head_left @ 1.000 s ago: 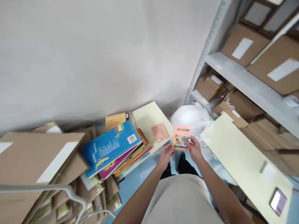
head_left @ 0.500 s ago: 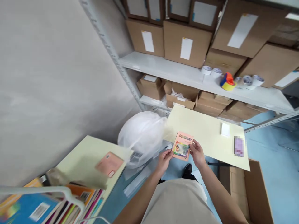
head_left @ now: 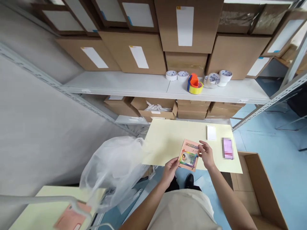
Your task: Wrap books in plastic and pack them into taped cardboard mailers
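I hold a small pink booklet (head_left: 189, 155) with a picture on its cover, between both hands. My left hand (head_left: 170, 166) pinches its lower left corner. My right hand (head_left: 206, 154) grips its right edge with closed fingers. The booklet hovers over the near edge of a pale yellow table (head_left: 168, 140). On that table lie a white card (head_left: 211, 132) and a purple phone-like object (head_left: 227, 148), both just right of my right hand.
A grey shelf (head_left: 134, 85) ahead carries cardboard boxes (head_left: 134, 52), tape rolls (head_left: 177, 75) and a tape dispenser (head_left: 194, 84). A clear plastic bag (head_left: 115, 166) bulges at left. An open carton (head_left: 261, 188) stands at right. A second table with a pink booklet (head_left: 69, 218) is lower left.
My view has swung right, from the wall and book pile toward the shelf and the yellow table. The booklet stays held in both hands, now over the table's near edge.
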`<move>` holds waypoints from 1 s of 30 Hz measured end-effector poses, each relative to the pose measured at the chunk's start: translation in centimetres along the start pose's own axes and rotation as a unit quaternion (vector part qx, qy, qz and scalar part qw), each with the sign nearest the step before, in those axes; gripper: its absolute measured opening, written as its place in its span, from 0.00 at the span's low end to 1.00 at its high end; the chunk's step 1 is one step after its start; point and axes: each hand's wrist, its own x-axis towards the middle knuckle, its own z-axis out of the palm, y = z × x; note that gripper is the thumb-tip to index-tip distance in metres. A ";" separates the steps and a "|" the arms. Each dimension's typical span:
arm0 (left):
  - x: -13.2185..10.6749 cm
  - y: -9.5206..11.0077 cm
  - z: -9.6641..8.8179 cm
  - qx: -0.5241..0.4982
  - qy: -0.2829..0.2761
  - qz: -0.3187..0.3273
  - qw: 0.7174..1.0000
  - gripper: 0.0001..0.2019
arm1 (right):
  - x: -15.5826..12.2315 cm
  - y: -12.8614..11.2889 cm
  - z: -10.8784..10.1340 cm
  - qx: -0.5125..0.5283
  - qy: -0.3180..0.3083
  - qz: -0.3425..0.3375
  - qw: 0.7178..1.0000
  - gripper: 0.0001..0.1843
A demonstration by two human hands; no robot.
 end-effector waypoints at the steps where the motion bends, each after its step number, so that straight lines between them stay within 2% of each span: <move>1: 0.5 0.1 0.1 -0.013 0.013 -0.013 1.000 0.21 | 0.2 -0.1 0.0 0.006 0.005 -0.002 1.000 0.27; 5: 2.4 0.3 0.1 -0.044 0.034 -0.049 0.997 0.23 | 1.1 -0.3 0.4 0.013 0.013 -0.005 1.000 0.25; 13: 5.3 2.2 -1.5 -0.101 -0.023 -0.073 0.992 0.21 | 2.5 -0.6 2.2 0.002 0.018 -0.007 1.000 0.24; 18: 6.1 2.6 -2.3 -0.119 -0.062 -0.102 0.986 0.19 | 2.8 -0.8 2.3 -0.003 0.005 -0.004 1.000 0.23; 22: 6.0 2.5 -2.5 -0.142 -0.096 -0.138 0.975 0.19 | 3.2 -1.3 1.9 -0.025 -0.028 -0.028 0.999 0.22; 26: 6.0 2.3 -2.1 -0.147 -0.127 -0.158 0.968 0.17 | 4.0 -2.6 1.6 -0.072 -0.098 -0.097 0.988 0.24; 30: 6.2 2.3 -1.3 -0.121 -0.136 -0.154 0.971 0.16 | 4.8 -4.0 1.5 -0.117 -0.159 -0.136 0.971 0.17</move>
